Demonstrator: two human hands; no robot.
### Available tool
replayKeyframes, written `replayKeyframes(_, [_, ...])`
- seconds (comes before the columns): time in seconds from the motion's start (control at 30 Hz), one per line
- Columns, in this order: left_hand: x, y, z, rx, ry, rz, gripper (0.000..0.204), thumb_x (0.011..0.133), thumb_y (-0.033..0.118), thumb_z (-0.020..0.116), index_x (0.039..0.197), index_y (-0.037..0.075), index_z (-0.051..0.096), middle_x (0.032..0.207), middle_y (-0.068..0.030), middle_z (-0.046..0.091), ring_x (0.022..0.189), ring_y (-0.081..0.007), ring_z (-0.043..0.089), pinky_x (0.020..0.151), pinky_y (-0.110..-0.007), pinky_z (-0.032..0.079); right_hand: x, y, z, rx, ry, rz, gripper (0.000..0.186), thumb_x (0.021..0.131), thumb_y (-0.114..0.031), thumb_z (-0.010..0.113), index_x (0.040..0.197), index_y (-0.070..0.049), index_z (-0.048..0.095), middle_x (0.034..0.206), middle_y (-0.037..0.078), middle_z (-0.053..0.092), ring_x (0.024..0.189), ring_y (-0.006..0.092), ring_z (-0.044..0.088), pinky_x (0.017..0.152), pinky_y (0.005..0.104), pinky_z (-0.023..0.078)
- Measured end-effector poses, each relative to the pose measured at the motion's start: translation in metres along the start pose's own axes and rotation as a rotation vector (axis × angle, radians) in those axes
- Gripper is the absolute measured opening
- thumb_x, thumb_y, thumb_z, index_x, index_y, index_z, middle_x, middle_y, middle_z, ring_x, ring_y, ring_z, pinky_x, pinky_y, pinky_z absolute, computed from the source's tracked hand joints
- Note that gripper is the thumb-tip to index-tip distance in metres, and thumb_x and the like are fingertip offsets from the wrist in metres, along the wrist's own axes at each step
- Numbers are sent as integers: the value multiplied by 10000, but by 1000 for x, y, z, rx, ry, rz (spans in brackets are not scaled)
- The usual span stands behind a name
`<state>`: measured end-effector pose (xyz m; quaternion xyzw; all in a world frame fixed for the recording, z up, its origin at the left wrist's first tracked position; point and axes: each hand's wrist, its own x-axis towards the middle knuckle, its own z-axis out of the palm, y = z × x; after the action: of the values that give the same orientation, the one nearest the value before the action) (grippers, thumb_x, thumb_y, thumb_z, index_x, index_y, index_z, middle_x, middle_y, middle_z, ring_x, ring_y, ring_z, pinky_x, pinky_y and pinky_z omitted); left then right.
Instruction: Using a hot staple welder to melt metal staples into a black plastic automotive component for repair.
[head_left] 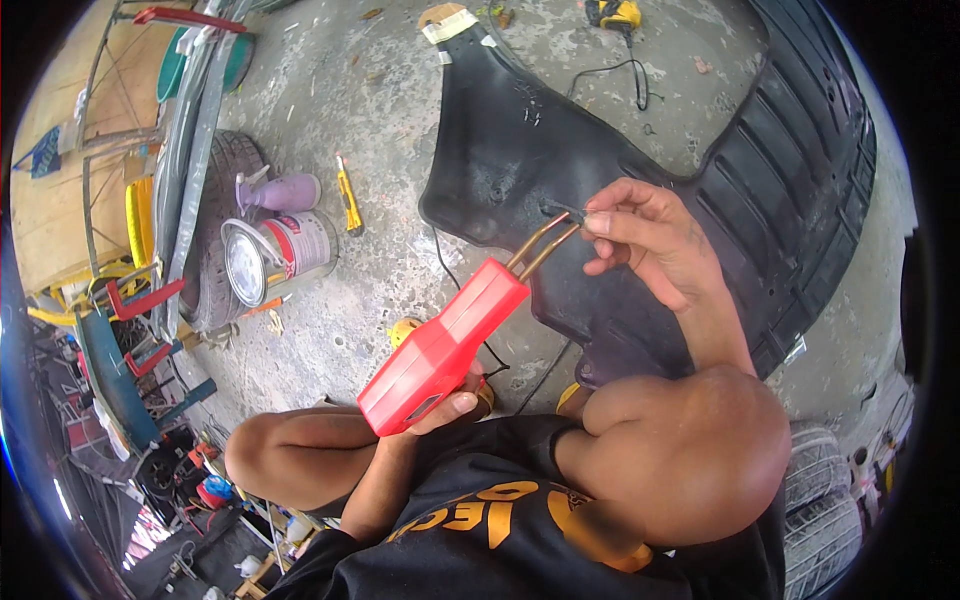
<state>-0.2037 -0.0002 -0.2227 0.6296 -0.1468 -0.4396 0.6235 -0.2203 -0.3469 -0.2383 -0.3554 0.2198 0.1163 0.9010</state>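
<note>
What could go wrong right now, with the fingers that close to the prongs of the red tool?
1. The right hand pinches something small right at the copper prongs of the red tool; if they are hot, the fingertips could burn.
2. The left hand grips only the tool's rear end, so the tip may wobble.
3. The thin black cord trails across the floor near the knees and could snag.

From my remote view, one package shows clearly: a cylindrical metal paint tin lying on its side on the concrete at left, its shiny round lid facing me, wrapped in a white label with a red patch. Just beyond it lies a pale purple plastic bottle, also on its side. I see no signs or screens.
</note>
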Motion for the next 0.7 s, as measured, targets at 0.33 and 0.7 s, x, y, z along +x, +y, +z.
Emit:
replayKeyframes(0.33, [7, 16, 11, 149, 9, 286, 413, 806, 194, 785, 1115, -8, 599, 773, -71, 564, 587, -154, 507, 585, -328, 405, -5, -20, -2, 85, -213, 111, 111, 843, -56, 713, 920, -29, 637, 865, 71, 651, 675, 79, 570, 636, 312, 576])
replayKeyframes(0.7, [6, 25, 3, -133, -72, 110, 459, 772, 227, 833, 1115, -20, 655, 1029, -132, 687, 828, -219, 676, 718, -333, 536, -6, -33, 4, 52, -267, 156, 99, 833, -47, 712, 893, -16, 640, 855, 103, 669, 617, 81, 568, 614, 345, 592])
